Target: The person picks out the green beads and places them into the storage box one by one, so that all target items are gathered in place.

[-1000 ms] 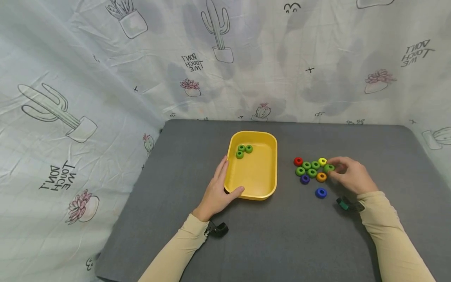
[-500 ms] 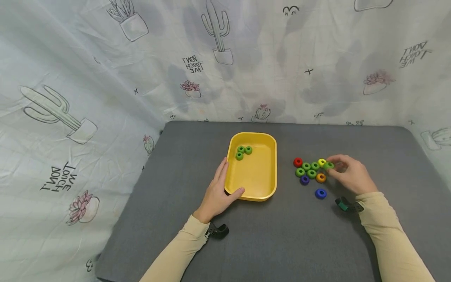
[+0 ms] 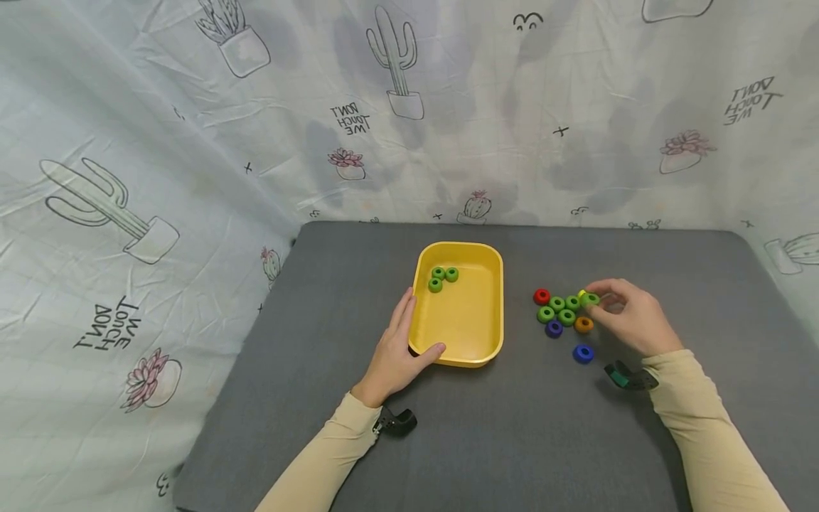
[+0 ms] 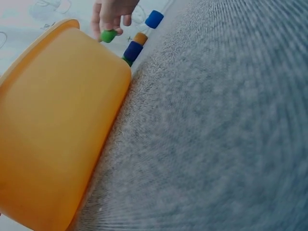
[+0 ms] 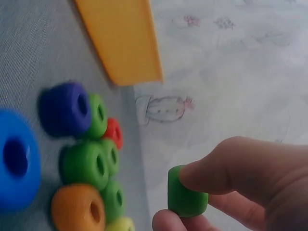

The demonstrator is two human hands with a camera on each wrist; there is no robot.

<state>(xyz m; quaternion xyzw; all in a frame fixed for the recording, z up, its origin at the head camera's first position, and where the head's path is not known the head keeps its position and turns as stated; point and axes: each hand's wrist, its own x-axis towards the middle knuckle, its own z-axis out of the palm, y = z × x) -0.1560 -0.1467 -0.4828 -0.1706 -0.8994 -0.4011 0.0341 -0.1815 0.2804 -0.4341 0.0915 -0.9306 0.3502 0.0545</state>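
Observation:
My right hand (image 3: 630,316) pinches a green bead (image 5: 188,193) between thumb and fingers, lifted off the table beside a cluster of beads. In that cluster lie several green beads (image 3: 566,317), a red bead (image 3: 542,296), a purple bead (image 3: 554,328), an orange bead (image 3: 584,325) and a partly hidden yellow bead (image 5: 120,224). A blue bead (image 3: 583,353) lies a little apart, toward the front. With straight fingers and spread thumb, my left hand (image 3: 393,352) rests on the left front edge of a yellow tray (image 3: 457,334). Three green beads (image 3: 436,285) sit in its back left corner.
The grey table (image 3: 512,441) reaches to a white curtain (image 3: 499,107) printed with cacti, at the back and left. Each wrist carries a small black camera, such as the left wrist camera (image 3: 398,422).
My right hand has raised the green bead from the table and moved slightly left with it, over the yellow bead. The left hand has stayed at the tray.

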